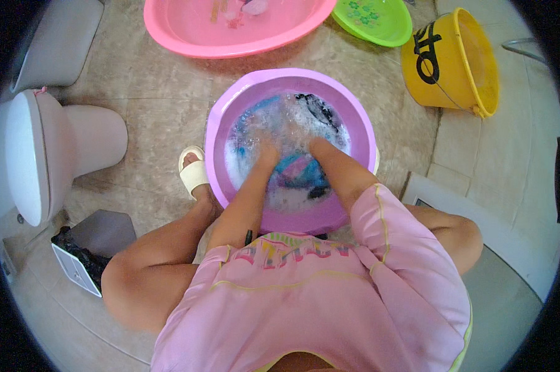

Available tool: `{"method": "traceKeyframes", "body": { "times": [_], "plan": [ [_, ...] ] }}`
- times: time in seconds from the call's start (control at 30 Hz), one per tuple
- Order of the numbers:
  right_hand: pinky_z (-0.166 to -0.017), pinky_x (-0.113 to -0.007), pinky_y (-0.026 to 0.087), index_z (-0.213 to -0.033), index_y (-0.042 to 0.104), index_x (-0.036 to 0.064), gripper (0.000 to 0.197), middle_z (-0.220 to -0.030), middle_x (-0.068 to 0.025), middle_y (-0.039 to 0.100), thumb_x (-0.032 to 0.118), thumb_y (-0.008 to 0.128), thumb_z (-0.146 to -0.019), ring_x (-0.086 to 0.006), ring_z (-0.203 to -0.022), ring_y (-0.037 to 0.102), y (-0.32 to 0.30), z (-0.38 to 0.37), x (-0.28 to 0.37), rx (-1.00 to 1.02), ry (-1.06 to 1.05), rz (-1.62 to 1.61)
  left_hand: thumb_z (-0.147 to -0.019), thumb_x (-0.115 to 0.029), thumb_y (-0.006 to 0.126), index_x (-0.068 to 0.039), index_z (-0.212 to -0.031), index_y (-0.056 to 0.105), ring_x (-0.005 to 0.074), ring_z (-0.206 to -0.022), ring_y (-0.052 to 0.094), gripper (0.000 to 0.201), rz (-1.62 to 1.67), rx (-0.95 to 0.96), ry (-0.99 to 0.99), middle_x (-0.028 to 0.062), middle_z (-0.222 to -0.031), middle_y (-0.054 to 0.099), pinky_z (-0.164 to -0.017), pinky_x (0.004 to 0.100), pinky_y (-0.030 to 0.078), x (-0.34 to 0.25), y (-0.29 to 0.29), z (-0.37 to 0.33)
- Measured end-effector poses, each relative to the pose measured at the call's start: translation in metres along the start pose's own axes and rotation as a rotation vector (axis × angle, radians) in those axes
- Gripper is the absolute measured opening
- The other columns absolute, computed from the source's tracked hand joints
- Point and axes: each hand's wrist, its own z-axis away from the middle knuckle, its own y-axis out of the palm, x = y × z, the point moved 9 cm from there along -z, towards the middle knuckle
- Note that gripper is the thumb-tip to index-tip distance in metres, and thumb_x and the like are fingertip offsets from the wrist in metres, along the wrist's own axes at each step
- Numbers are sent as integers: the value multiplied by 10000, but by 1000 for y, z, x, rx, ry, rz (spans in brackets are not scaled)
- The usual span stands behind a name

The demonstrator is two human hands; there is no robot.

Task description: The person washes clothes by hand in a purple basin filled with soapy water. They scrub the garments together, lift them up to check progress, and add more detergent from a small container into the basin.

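I have both hands down in the purple tub (pixel 215 158), which stands on the floor between the wearer's bent legs. The left hand (pixel 268 142) dips into the suds (pixel 246 167) left of the middle; the right hand (pixel 314 142) goes in just right of it. The wrists are apart, but foam and water hide the fingers — I cannot tell whether either hand is closed on anything.

The blue cloth (pixel 301 170) lies in the water between the forearms, on the near side of the hands, with a pinkish patch across it. I see a dark cloth (pixel 320 110) at the far right inside the tub, partly covered in foam.

Past the far rim sits a pink basin (pixel 243 49), with a green basin (pixel 382 28) just to its right and a yellow bucket (pixel 432 74) farther right, its handle hanging down. Over on my left I get the toilet (pixel 97 139), and nearer the wearer a bin (pixel 106 232) with a black bag in it. A cream slipper (pixel 196 173) is on the left foot — just beside the tub.
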Motion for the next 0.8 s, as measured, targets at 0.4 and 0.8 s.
{"method": "traceKeyframes", "body": {
  "times": [0.4, 0.8],
  "plan": [
    [-876, -470, 340, -1219, 430, 164, 447, -1226, -146, 423, 245, 498, -784, -310, -1086, 441, 45, 142, 45, -412, -57, 501, -780, -209, 535, -138, -1087, 550, 331, -1227, 250, 316, 1041, -264, -255, 162, -1343, 279, -1018, 385, 181, 28, -110, 14],
    [-662, -407, 449, -628, 606, 87, 101, -704, -123, 589, 143, 522, -622, -299, -702, 565, -76, 206, 136, -891, -401, -116, -692, -669, 466, -102, -1202, 437, 303, -1097, 427, 764, 2055, 435, -508, 130, -1192, 460, -890, 498, 338, -15, -145, 72]
  ]
}}
